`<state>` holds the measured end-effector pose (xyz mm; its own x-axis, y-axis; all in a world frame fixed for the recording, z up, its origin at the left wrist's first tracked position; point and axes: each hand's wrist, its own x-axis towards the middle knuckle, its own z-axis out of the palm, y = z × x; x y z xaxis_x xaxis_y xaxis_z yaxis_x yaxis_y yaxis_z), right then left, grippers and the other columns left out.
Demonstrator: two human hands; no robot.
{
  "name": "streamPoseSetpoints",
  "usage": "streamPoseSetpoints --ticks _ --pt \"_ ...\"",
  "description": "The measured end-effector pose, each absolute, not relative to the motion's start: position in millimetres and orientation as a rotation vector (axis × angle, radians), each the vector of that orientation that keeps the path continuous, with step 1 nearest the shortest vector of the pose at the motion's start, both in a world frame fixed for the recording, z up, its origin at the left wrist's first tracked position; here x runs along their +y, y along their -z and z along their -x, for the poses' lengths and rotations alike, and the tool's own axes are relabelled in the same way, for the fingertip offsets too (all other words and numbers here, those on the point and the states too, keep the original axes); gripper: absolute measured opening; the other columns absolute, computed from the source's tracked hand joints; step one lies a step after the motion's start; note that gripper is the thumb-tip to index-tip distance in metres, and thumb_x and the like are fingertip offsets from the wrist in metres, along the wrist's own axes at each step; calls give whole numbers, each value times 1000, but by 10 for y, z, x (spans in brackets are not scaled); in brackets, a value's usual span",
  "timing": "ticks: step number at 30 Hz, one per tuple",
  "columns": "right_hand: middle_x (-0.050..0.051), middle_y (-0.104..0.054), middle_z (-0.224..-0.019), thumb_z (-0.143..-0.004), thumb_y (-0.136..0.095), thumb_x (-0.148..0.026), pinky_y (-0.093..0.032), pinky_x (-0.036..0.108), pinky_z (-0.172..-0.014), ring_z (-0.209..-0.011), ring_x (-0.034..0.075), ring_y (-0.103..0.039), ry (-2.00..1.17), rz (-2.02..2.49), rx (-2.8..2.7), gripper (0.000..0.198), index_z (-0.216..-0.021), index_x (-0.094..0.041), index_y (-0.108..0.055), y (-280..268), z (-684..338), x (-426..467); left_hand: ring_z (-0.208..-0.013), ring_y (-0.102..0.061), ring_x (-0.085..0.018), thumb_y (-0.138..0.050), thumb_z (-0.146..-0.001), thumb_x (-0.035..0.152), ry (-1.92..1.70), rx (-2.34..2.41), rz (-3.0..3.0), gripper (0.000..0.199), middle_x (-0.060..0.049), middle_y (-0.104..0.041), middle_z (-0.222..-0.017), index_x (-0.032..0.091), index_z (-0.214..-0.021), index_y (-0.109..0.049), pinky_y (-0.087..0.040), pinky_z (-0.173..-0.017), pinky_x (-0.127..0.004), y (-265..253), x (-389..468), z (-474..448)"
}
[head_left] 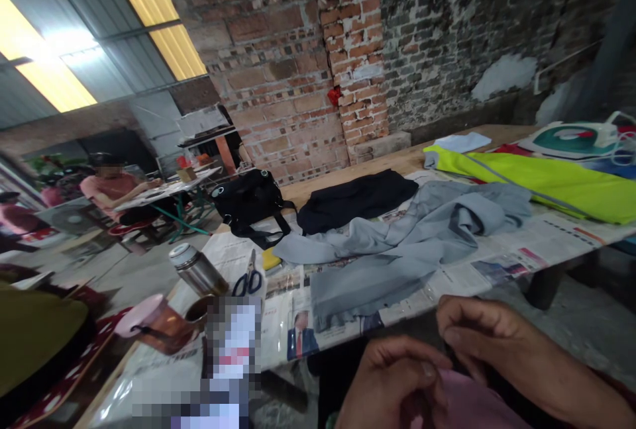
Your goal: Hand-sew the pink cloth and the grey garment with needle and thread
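Note:
My left hand (397, 376) is closed at the bottom edge, thumb and fingers pinched together; whatever lies in the pinch is too small to make out. Beside it, a short gap to the right, my right hand (497, 336) has its fingers curled against the thumb, and their content is hidden too. Pink cloth (470, 402) lies under and between both hands; I cannot tell whether either grips it. Just beyond, a crumpled grey garment (372, 286) is spread over the newspaper-covered table (273, 346), touched by neither hand.
Along the table lie dark folded cloth (358, 200), a black bag (253, 197), scissors (247, 282) and a steel flask (199, 273). A lidded cup (161, 326) stands at left. Right: a yellow-green garment (536, 181) and an iron (566, 140). A person (112, 187) sits farther back.

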<state>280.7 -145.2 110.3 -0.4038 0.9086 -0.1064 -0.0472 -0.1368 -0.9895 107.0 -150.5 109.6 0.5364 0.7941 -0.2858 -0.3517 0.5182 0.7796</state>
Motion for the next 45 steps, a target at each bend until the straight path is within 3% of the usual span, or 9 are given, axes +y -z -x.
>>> streamPoseSetpoints --ticks 9,14,19,24,32,35,39,43,45 --pt "-4 -46 -60 -81 -52 -43 -36 18 -50 -50 5 -41 -1519 1028 -1421 27 -74 -17 -54 -1110 -2803 -1473 -31 -49 -8 -57 -59 14 -783 717 -696 17 -1 -57 -42 9 -68 -70 -33 -30 -14 -1022 -1505 -1048" --pt "3 -58 -92 -78 -55 -32 -45 25 -72 -83 13 -55 -1345 972 -1732 19 -92 -23 -63 -1210 -2790 -1512 -30 -48 -8 -59 -58 15 -815 737 -707 16 -1 -57 -42 10 -69 -69 -31 -30 -15 -1010 -1528 -1013" --pt "1 -56 -81 -78 -53 -31 -43 23 -67 -75 12 -52 -1368 1023 -1879 15 -81 -21 -65 -1231 -2773 -1514 -31 -48 -8 -61 -59 17 -829 658 -729 20 -1 -58 -42 9 -76 -69 -29 -29 -14 -938 -1533 -980" --pt "-4 -46 -61 -77 -56 -40 -35 19 -54 -57 7 -42 -1567 1055 -1566 24 -69 -18 -58 -1150 -2804 -1483 -32 -49 -7 -59 -65 13 -900 510 -725 27 0 -59 -46 9 -91 -67 -33 -31 -13 -908 -1524 -975" --pt "-7 -38 -51 -79 -54 -47 -23 18 -45 -45 4 -29 -1607 1045 -1412 31 -74 -16 -55 -1059 -2869 -1468 -37 -53 -7 -56 -75 13 -917 469 -772 28 0 -60 -56 13 -103 -62 -37 -32 -12 -910 -1508 -922" --pt "-5 -41 -56 -79 -53 -47 -30 18 -45 -47 5 -35 -1451 1100 -1483 31 -71 -16 -56 -1089 -2861 -1469 -38 -53 -8 -58 -76 18 -940 548 -868 26 1 -59 -57 15 -101 -62 -36 -32 -13 -971 -1508 -908" --pt "-1 -47 -61 -82 -52 -35 -40 19 -51 -54 9 -48 -910 1083 -1662 25 -64 -19 -57 -1077 -2897 -1497 -44 -53 -9 -60 -77 24 -1111 784 -1128 24 1 -58 -58 18 -100 -63 -38 -38 -15 -1069 -1551 -904" --pt "2 -59 -69 -78 -58 -23 -46 19 -57 -66 13 -57 -424 965 -1779 6 -76 -24 -63 -1032 -2962 -1560 -49 -51 -10 -60 -75 18 -1289 1004 -1380 25 1 -59 -57 20 -99 -65 -39 -46 -19 -1150 -1631 -909" --pt "2 -62 -73 -75 -61 -20 -48 19 -58 -68 13 -60 -303 928 -1801 11 -83 -26 -65 -1026 -2981 -1587 -52 -52 -11 -61 -72 13 -1348 1050 -1441 27 0 -61 -60 22 -97 -67 -40 -52 -21 -1182 -1662 -908"
